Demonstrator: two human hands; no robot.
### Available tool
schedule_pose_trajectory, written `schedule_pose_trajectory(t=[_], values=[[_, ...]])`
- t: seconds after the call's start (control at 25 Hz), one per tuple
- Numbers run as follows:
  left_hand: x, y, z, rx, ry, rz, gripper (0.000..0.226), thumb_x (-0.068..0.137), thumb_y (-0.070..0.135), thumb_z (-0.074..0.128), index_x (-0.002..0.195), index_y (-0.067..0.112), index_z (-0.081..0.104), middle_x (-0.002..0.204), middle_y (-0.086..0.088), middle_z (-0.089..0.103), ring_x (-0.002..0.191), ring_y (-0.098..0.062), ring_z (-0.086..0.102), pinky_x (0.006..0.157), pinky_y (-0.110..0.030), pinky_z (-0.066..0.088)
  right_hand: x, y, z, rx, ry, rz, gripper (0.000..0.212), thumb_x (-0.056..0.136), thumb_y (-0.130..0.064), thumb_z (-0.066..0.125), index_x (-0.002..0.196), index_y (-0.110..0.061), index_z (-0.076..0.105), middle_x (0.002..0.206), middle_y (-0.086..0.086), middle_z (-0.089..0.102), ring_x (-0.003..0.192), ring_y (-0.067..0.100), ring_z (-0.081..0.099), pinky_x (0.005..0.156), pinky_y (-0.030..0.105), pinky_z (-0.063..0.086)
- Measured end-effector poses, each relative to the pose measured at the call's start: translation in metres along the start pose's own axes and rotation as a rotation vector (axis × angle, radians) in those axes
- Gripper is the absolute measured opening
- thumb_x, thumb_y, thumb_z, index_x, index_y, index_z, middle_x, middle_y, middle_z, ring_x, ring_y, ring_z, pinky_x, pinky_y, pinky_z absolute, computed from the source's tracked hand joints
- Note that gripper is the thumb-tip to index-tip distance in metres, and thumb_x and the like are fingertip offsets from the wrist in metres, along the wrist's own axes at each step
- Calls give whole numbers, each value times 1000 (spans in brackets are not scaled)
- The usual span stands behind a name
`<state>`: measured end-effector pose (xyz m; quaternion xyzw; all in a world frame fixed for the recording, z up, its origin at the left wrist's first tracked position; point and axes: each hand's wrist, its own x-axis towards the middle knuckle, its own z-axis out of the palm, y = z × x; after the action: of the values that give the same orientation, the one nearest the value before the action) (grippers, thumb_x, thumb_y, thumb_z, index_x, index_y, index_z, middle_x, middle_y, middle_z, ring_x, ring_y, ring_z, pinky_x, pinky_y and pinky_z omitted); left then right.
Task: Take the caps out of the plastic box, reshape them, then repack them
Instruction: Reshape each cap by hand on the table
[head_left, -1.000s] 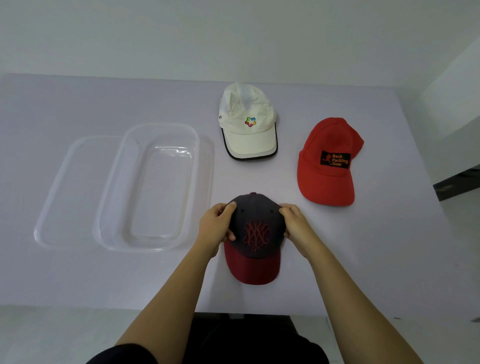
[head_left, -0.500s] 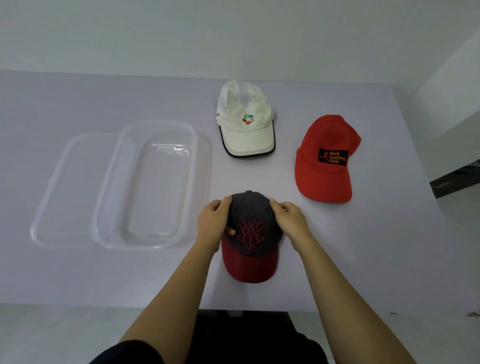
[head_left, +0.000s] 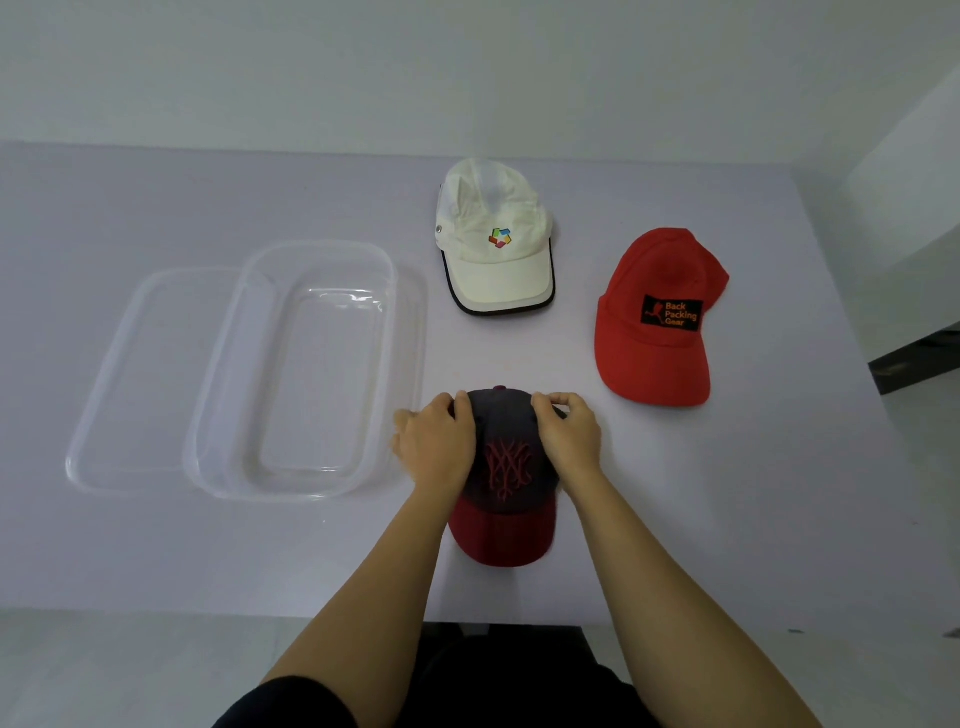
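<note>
Pressing on both sides of the crown, the person is working on the dark cap with the red brim, which is lying on the table close to the near edge, brim toward the person. The left hand is lying curved over the left side of the crown and the right hand over the right side, with the fingers bent around the back part. Both hands are closed on the cap; this two-sided hold probably serves to round the crown evenly, so the step in hand seems to be the reshaping.

The white cap is sitting farther back, and the red cap with the black patch is sitting to its right, a little nearer. Both are well apart from the hands and from each other, most likely so that each one is keeping its form.

The plastic box is standing empty just left of the hands, with its clear lid beside it, partly under the box's left edge as far as one can tell. Being so near, the box is ready for the repacking, which is not yet begun.
</note>
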<state>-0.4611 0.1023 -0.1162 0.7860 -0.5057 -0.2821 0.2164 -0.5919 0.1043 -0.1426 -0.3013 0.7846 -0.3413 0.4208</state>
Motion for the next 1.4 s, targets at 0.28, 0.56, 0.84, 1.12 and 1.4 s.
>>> schedule_pose_trajectory(t=[0.28,0.56,0.84,1.12,1.4], values=[[-6,4,5,-420,28,-174,40,89,23,48,56,14,27,51,3,25,48,-10,24,44,-16,25,-10,-8,12,-55,72,-2,50,85,-44,59,48,-14,43,50,-3,47,50,13,44,51,28,33],[8,2,9,-381,93,-219,45,91,24,45,52,15,25,49,3,23,47,-11,23,48,-25,21,4,-17,8,-88,61,-22,44,82,-24,57,44,-16,36,44,-2,38,47,14,36,48,29,30],[21,2,7,-322,71,-174,33,90,26,43,64,8,51,68,-7,52,60,-16,45,61,-34,41,16,-13,6,-255,-77,-23,55,85,-61,38,77,-14,64,103,15,59,92,28,57,77,33,42],[24,89,-7,-328,169,222,32,96,19,43,120,6,60,118,-5,60,109,-15,54,86,-13,32,38,-62,-56,-120,219,-476,31,94,-33,49,98,-6,63,106,11,59,102,26,54,89,30,39],[-8,107,82,-68,-300,438,57,88,4,48,143,5,34,150,-14,35,138,-26,32,111,-28,24,76,19,-126,-369,225,-235,81,69,3,60,142,2,24,152,23,20,142,34,19,117,40,19]])
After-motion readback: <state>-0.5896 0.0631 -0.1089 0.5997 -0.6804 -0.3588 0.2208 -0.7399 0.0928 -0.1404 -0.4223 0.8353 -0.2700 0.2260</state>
